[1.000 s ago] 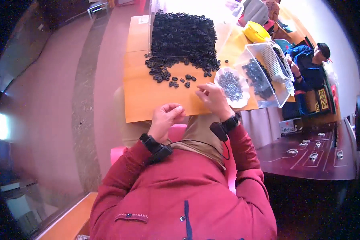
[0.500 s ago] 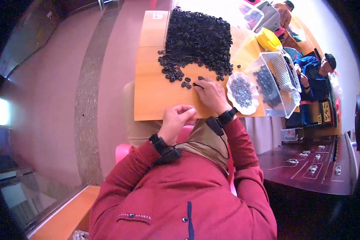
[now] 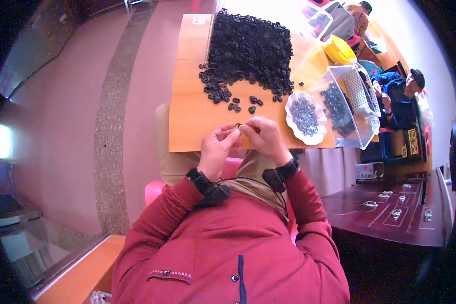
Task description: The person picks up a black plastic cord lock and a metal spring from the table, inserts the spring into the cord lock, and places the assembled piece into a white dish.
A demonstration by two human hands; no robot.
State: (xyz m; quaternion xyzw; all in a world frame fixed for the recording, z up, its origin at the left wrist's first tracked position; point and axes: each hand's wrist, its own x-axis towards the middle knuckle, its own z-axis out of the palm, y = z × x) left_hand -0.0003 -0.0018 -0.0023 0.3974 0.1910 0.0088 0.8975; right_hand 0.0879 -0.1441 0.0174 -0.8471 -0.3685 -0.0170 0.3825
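Observation:
Over the near edge of the orange table, my left hand (image 3: 219,147) and my right hand (image 3: 264,135) meet fingertip to fingertip. Between them they pinch a small dark piece (image 3: 238,125), mostly covered by the fingers. Just beyond lie a few loose black oval pieces with holes (image 3: 234,107), and a single one (image 3: 252,109) sits close to my right hand. Further off spreads a large heap of the same black pieces (image 3: 249,45). To the right of my right hand stands a white scalloped dish (image 3: 292,121) filled with small silvery parts.
A clear plastic bin (image 3: 361,144) with black pieces stands right of the dish, beside a white perforated basket (image 3: 358,90) and a yellow bowl (image 3: 339,49). A person in dark blue (image 3: 397,96) sits at the right. A dark red panelled surface (image 3: 390,213) lies at lower right.
My right hand has drawn back from the loose black pieces toward me and met my left hand. My left hand has risen slightly, and both now pinch the small piece.

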